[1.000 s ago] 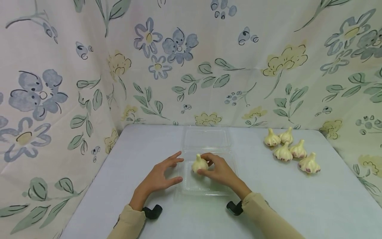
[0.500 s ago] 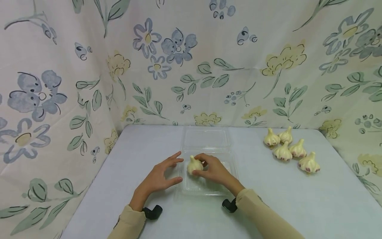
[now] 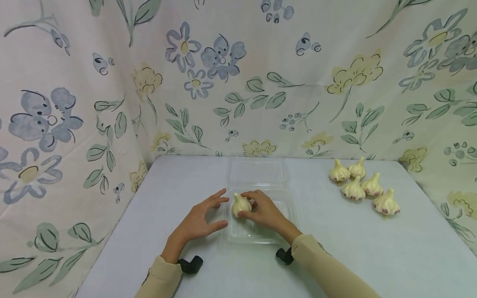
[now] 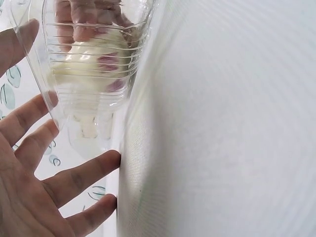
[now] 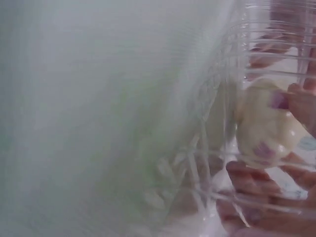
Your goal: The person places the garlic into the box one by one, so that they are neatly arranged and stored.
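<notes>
A clear plastic clamshell container point(image 3: 261, 236) lies unfolded on the table, its lid point(image 3: 257, 173) laid back toward the curtain. Inside its left part, my right hand point(image 3: 262, 210) holds a garlic bulb point(image 3: 240, 205) between thumb and fingers, stem up. Through the ribbed wall in the left wrist view, the garlic bulb point(image 4: 101, 66) shows purple patches. My left hand point(image 3: 201, 218) has its fingers spread beside the container's left edge, and the left wrist view puts its fingertips right at the rim. The right wrist view sees the garlic bulb point(image 5: 266, 123) through the plastic.
Several more garlic bulbs point(image 3: 353, 189) stand grouped at the back right of the white table point(image 3: 179, 178). A floral curtain point(image 3: 231, 82) hangs along the back and sides. Black wrist cameras point(image 3: 191, 264) sit below both hands.
My right hand has carried the garlic bulb left within the container, toward its left wall, then slowed. The left hand has stayed where it was.
</notes>
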The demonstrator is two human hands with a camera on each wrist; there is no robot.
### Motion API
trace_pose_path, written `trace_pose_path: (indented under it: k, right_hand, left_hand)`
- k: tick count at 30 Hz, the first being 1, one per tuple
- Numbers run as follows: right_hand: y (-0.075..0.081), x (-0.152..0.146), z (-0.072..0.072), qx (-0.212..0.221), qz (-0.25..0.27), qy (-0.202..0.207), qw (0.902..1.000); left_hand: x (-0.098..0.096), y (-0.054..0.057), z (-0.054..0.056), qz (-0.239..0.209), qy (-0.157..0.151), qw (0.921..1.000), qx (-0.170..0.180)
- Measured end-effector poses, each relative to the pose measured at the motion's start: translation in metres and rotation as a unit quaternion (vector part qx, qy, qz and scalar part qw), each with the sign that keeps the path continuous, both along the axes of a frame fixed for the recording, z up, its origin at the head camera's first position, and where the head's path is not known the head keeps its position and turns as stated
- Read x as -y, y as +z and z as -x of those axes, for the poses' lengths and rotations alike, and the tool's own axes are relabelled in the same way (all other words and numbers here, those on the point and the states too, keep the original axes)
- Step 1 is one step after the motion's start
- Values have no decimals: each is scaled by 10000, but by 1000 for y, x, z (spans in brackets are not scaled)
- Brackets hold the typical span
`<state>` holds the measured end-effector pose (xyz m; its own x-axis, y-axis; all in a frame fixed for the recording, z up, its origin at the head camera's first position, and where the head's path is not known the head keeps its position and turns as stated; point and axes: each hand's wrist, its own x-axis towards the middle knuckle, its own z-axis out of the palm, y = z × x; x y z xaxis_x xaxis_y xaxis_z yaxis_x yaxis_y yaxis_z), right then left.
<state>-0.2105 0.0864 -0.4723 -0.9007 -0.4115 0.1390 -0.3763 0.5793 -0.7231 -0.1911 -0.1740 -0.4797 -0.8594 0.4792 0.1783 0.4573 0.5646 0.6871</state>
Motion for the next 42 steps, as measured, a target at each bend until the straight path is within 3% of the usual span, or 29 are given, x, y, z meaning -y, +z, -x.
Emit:
trace_pose_path:
  k: [30, 42]
  right_hand:
    - [-3, -1, -1, -111, 177, -135, 9997]
    - [3, -5, -2, 45, 122, -277, 9995]
  left_hand:
    - [-1, -1, 0, 3, 33, 10000, -15]
    - [0, -2, 0, -4, 31, 10000, -68]
